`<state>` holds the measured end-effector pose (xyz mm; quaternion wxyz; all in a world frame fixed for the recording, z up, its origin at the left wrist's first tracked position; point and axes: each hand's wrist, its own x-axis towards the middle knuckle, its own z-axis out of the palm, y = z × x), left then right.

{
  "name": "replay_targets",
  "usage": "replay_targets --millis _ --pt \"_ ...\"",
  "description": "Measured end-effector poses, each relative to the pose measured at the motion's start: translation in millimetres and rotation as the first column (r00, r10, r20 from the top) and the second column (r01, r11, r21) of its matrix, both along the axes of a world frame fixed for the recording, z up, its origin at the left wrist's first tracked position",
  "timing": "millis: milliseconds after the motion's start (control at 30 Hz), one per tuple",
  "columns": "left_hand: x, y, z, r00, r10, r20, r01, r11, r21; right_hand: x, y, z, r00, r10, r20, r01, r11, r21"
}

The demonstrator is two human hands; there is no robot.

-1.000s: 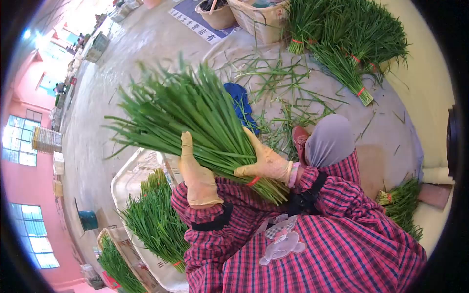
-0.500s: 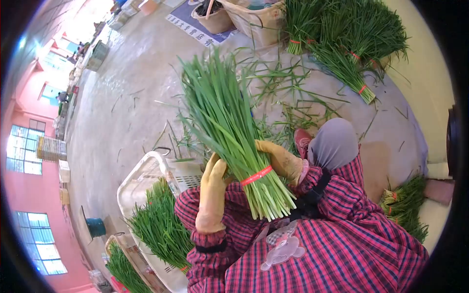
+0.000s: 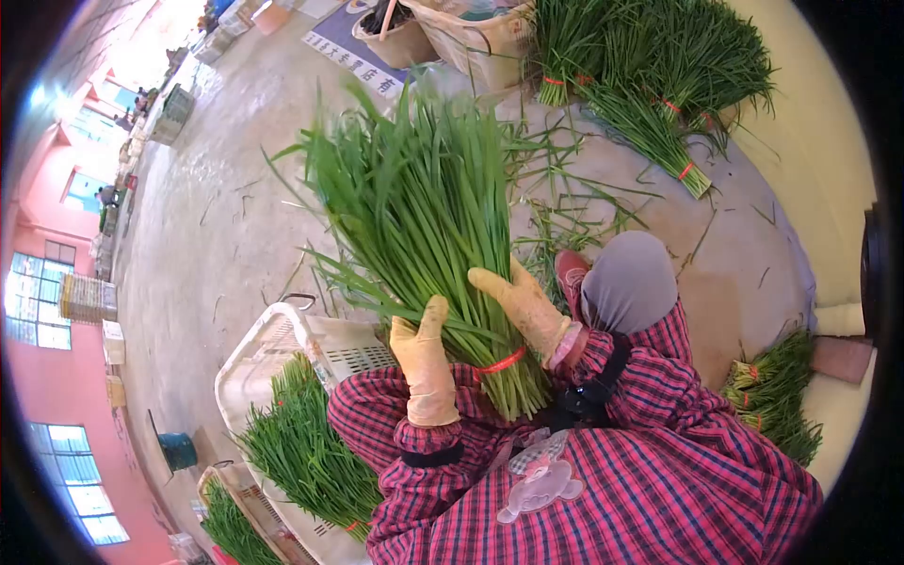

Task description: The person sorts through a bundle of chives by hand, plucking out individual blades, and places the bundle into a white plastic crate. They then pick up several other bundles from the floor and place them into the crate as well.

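A large bunch of garlic chives (image 3: 428, 217) is held tilted in front of my chest, with its leaves fanned out away from me. Around its pale cut stems runs a red band (image 3: 502, 362). My right hand (image 3: 527, 306), in a yellowish glove, grips the bunch's right side above the band, thumb across the front. On the left side, my gloved left hand (image 3: 424, 367) closes on the outer leaves, its thumb upright against them. Some leaves bend across near that thumb. The fingers behind the bunch are hidden.
Banded chive bunches (image 3: 659, 66) are piled at the upper right, others (image 3: 777, 395) lie lower right. At my left stands a white plastic crate (image 3: 259, 353) with chives inside. Loose leaves (image 3: 565, 188) litter the floor. Baskets (image 3: 471, 42) stand at the top.
The bunch has spread wider at its leaf end and turned more upright. My right hand has moved up and onto its front. My left hand has shifted right, in against the leaves.
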<state>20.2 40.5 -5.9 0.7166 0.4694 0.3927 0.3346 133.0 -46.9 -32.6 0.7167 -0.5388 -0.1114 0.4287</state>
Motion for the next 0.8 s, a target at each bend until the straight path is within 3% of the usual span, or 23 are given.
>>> replay_targets --millis 100,167,233,267,300,367,400,467,567,667,733,767,800 --pt "-8.4 9.1 -10.1 0.997 0.028 -0.075 -0.033 0.998 -0.062 0.6 3.0 -3.4 0.992 -0.057 -0.111 0.060 0.998 0.022" --pt "-6.8 10.1 -4.3 0.997 -0.002 -0.074 -0.003 0.998 -0.060 1.4 3.8 -7.7 0.999 -0.048 0.024 0.050 0.993 -0.110" --pt "-3.5 9.6 4.5 0.999 -0.049 -0.005 0.047 0.987 -0.156 -2.9 1.1 3.4 0.997 -0.022 0.067 0.028 0.996 -0.090" --pt "-0.4 9.5 2.8 0.995 -0.094 -0.016 0.093 0.994 -0.061 -5.1 1.0 9.7 0.993 0.005 0.115 0.003 0.998 -0.067" --pt "0.3 9.6 0.9 0.982 -0.128 -0.142 0.126 0.992 -0.022 -7.0 1.7 9.0 0.993 0.008 0.115 0.000 0.998 -0.069" --pt "2.4 9.2 -0.2 0.978 -0.138 -0.155 0.142 0.990 0.015 -11.4 1.9 3.2 0.963 0.021 0.268 -0.008 0.999 -0.049" --pt "1.0 10.8 -1.6 0.979 -0.137 -0.154 0.141 0.990 0.015 -12.5 2.7 -0.5 0.984 -0.011 0.180 0.011 1.000 0.000" --pt "-3.5 13.9 -4.9 1.000 0.021 -0.018 -0.022 0.999 -0.034 -13.4 3.5 -6.2 0.995 -0.036 0.096 0.035 0.999 0.016" --pt "-4.3 16.8 -5.6 0.994 0.112 0.011 -0.112 0.993 -0.037 -10.6 5.3 -3.9 0.997 -0.063 -0.042 0.063 0.998 0.008" --pt "-4.7 21.8 -12.3 0.991 0.136 0.012 -0.136 0.990 -0.024 -4.9 3.1 6.5 0.994 0.056 -0.097 -0.052 0.998 0.046" --pt "-6.8 26.2 -17.9 0.987 0.161 0.009 -0.160 0.987 -0.019 -2.0 -4.9 29.3 0.993 0.115 0.031 -0.114 0.993 -0.028" --pt "-7.1 29.9 -18.9 0.983 0.182 0.034 -0.179 0.982 -0.064 -2.2 -8.7 16.7 0.992 0.119 0.038 -0.117 0.993 -0.034" --pt "-8.2 32.8 -18.9 0.977 0.203 0.059 -0.196 0.974 -0.111 -3.7 -15.6 -5.5 0.964 0.191 0.186 -0.173 0.979 -0.106"
